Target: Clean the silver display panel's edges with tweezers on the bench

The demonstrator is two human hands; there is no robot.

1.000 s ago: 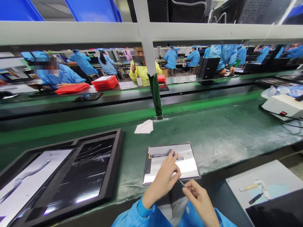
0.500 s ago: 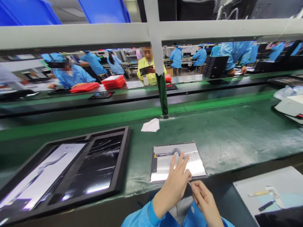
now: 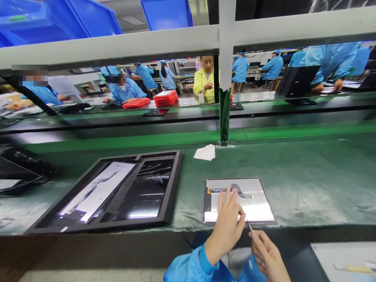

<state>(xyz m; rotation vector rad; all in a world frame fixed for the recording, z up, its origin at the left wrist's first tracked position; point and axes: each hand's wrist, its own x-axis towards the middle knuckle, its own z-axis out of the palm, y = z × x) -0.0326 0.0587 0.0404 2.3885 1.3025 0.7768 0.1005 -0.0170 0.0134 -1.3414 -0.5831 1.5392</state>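
The silver panel lay long-side left-to-right beneath the nearer left hand (grip unclear), fingers of the right hand pinching a slim metal tool.

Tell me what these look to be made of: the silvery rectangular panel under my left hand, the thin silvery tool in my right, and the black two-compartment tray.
Silvery rectangular panel: perhaps metal or reflective film, glossy, given its white glare.
Thin silvery tool: probably polished metal; its slim shaft glints.
Black two-compartment tray: perhaps foam or plastic, matte, given its thick dull walls.
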